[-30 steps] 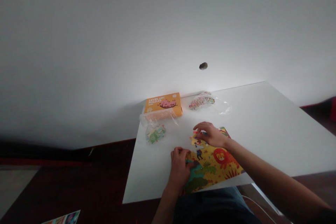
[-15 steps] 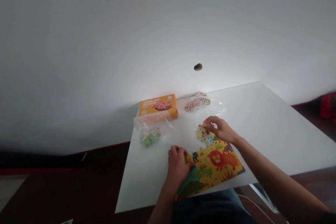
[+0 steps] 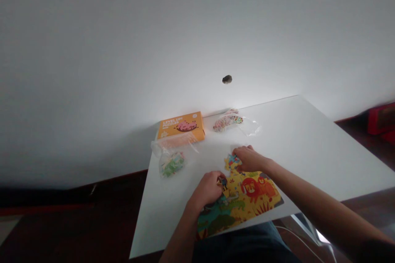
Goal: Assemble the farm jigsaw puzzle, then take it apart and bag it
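A partly joined jigsaw puzzle (image 3: 243,204) lies at the table's near edge, showing red lions and green plants on yellow. My left hand (image 3: 207,189) is closed at its upper left edge, thumb on the picture and fingers curled over the rim. Curled around a smaller joined section of puzzle pieces (image 3: 228,162) at the top is my right hand (image 3: 251,159), its palm covering part of that section. The section appears to meet the main picture, though the hand hides much of the seam.
An orange puzzle box (image 3: 182,125) lies at the back left of the white table (image 3: 308,148). A clear bag of green pieces (image 3: 173,164) rests before it. Another bag of pieces (image 3: 227,121) lies near the wall (image 3: 123,49), which has a small hole (image 3: 227,79).
My right hand has moved down over the upper section, which now sits closer to the main puzzle. My left hand has shifted along the left edge. The view has moved slightly right.
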`<state>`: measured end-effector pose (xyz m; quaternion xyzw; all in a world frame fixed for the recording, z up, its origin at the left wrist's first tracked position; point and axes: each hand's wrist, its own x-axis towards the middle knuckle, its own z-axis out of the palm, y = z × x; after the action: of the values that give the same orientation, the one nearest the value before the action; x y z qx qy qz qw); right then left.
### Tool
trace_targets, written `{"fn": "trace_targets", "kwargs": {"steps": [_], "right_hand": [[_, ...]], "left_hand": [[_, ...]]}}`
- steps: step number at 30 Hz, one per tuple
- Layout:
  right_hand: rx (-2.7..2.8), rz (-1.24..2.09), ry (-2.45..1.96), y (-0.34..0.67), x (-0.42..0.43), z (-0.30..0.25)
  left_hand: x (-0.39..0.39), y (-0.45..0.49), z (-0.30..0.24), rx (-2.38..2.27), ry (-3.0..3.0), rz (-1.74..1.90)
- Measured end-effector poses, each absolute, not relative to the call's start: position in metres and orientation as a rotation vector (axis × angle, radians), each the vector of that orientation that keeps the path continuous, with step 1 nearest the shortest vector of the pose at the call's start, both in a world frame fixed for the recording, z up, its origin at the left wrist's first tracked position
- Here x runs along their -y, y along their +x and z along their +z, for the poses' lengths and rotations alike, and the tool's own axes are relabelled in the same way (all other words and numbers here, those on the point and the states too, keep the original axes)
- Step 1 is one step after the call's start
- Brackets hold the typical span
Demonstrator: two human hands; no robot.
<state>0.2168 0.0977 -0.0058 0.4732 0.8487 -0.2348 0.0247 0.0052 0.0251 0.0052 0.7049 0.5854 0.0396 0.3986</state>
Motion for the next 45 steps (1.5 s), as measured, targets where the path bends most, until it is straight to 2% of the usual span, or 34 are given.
{"fn": "trace_targets", "kwargs": {"steps": [6, 12, 17, 19, 24, 33, 39, 45], "right_hand": [[-2.653, -0.797, 1.484, 0.208, -0.099, 0.01], [-2.571, -1.082, 1.544, 0.25, -0.098, 0.034], [-2.475, -0.649, 1.611, 0.274, -0.086, 0.016], [-2.474, -0.583, 1.646, 0.272, -0.084, 0.004], [-2.413, -0.672, 1.629, 0.269, -0.091, -0.007], [-2.606, -0.944, 1.446, 0.273, -0.104, 0.01], [-2.617, -0.669, 1.49, 0.226, -0.082, 0.005], [-2.516, -0.718, 1.473, 0.224, -0.097, -0.001]], "left_hand": [[-0.026, 0.001, 0.006, -1.615, 1.767, 0.1], [-0.027, -0.019, 0.009, -1.695, 1.707, 0.122], [-0.023, 0.002, 0.008, -1.656, 1.796, 0.208], [-0.016, 0.021, 0.003, -1.67, 1.9, 0.219], [-0.003, 0.053, -0.01, -1.803, 1.972, 0.051], [-0.013, 0.048, -0.002, -1.855, 1.948, -0.06], [-0.016, 0.05, 0.003, -1.733, 1.966, -0.032], [-0.014, 0.033, 0.007, -1.743, 1.84, 0.12]]}}
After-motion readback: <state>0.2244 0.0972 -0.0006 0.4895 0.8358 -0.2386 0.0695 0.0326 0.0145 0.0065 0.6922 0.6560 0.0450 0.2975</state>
